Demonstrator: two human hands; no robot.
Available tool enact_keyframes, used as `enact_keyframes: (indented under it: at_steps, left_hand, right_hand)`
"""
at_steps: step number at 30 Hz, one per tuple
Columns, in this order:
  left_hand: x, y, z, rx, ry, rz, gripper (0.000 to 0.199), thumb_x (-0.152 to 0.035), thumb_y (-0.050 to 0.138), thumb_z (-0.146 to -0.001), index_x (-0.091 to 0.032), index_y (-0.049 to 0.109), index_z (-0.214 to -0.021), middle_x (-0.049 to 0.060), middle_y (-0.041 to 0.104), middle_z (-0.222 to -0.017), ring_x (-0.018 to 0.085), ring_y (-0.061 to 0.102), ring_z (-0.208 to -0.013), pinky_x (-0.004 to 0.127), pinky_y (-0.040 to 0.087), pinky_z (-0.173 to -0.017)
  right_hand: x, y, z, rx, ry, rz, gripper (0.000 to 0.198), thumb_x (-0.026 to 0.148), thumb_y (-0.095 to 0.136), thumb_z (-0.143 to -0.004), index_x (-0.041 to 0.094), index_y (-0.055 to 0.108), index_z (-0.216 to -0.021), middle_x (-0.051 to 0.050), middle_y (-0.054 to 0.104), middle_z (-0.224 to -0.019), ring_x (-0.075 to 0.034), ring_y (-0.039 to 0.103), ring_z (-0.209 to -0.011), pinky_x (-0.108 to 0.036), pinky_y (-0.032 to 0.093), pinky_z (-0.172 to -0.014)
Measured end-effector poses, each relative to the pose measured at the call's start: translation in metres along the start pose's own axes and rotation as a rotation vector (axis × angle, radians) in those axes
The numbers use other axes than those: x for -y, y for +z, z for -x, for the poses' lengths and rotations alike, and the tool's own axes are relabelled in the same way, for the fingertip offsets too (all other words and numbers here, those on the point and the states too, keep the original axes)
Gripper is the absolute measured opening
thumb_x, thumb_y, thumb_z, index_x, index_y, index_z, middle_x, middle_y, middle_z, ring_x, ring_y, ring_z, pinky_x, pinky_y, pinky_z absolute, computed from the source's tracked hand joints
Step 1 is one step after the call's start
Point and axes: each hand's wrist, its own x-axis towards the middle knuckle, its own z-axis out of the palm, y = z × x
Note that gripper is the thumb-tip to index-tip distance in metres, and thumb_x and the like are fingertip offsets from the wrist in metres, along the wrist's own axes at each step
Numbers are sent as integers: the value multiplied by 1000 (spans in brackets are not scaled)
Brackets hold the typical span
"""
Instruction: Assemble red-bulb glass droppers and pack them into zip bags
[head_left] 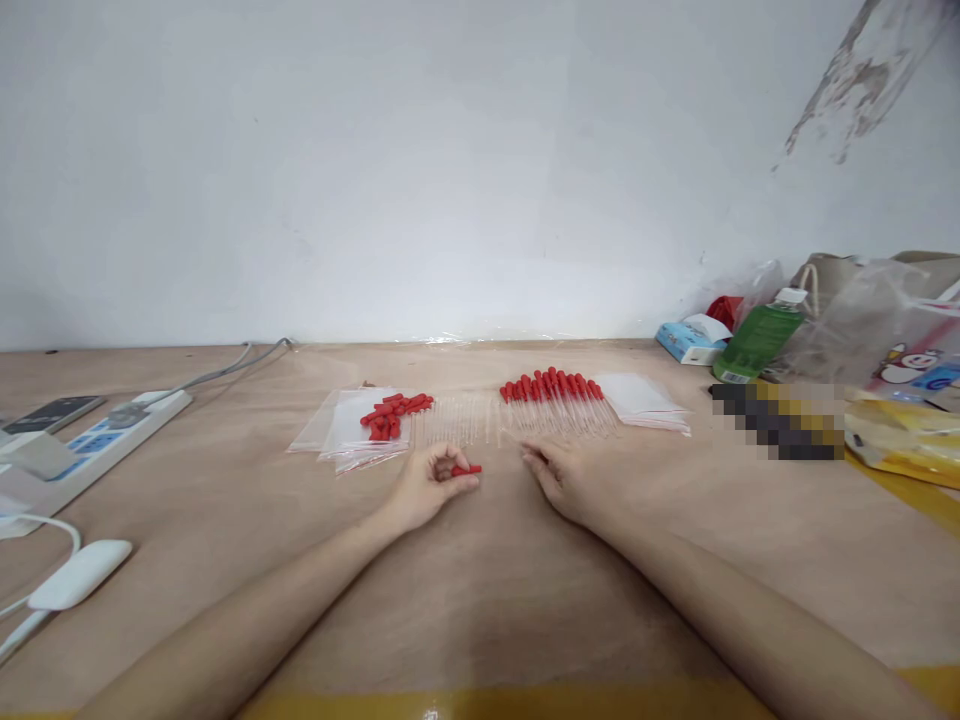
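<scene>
Both arms stretched out over the tabletop (480, 610) here. My left fingers (459, 485) have a red rubber bulb (472, 469) pinched between thumb and index, lying sideways with its narrow end poking out toward my right. My right fingers (553, 458) are bunched up close together, tips right by the end of a thin clear tube (511, 436). Honestly can't tell if they've got a grip on it or are only next to it, it's too tiny and see-through.

Just past my left, there's a loose pile of red bulbs (384, 425) sitting on some clear zip bags (313, 432), fanned out and overlapping. Right beside that pile, between the two hands but farther back, a row of bare clear tubes (457, 420) lies flat. Beyond my right there's a neat bunch of red-topped droppers (556, 390), bulbs pointing at the wall and thin ends toward me, with a stack of white bags (646, 402) against their right side.

Rest of the mess: a power strip (101, 440) and a phone (54, 413) off to the left, and on the right a blue tissue box (684, 343), a green bottle (761, 340) leaning over, a yellow packet (911, 435), plus something dark and pixelated (776, 422) I can't make out.
</scene>
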Motion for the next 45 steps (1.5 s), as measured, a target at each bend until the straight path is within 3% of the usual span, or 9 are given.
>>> enact_keyframes:
  at_steps: [5,10,19,26,33,45]
  left_hand:
    - [14,9,7,-57,53,-29,22,-30,61,-74,-17,47,-84,-1,57,-74,10,56,-66,23,43,-62]
    - [13,6,6,-24,77,-81,25,-30,60,-75,-16,52,-94,4,60,-85,12,57,-77,25,44,-69]
    - [15,6,8,-62,35,-236,27,-36,57,-76,-17,61,-95,4,65,-84,15,59,-75,28,46,-69]
    - [9,5,11,-65,128,-350,22,-35,54,-79,-17,64,-87,3,65,-81,14,58,-73,25,45,-66]
    - [-6,5,15,109,226,-487,20,-31,46,-84,-18,62,-84,3,60,-79,13,54,-71,24,42,-65]
    - [-9,7,17,194,333,-626,20,-29,44,-84,-17,60,-83,4,58,-75,14,52,-69,24,40,-63]
  right_hand:
    - [7,3,8,83,-83,31,20,22,43,-85,21,58,-97,-1,65,-78,-11,53,-60,-32,32,-72]
    - [14,3,8,90,-150,49,19,22,45,-84,20,59,-96,-2,66,-79,-10,53,-61,-31,29,-73]
    - [14,5,9,113,-195,44,19,23,43,-85,18,59,-95,-1,63,-72,-11,52,-61,-30,29,-73]
    - [14,2,7,211,-220,50,19,23,42,-86,19,60,-92,0,62,-69,-10,50,-60,-29,27,-72]
    - [13,-9,2,253,-252,152,22,21,41,-87,23,63,-90,0,64,-75,-10,52,-62,-31,24,-72]
    - [24,1,6,287,-193,170,22,21,39,-86,19,59,-77,0,61,-66,-10,47,-56,-29,22,-67]
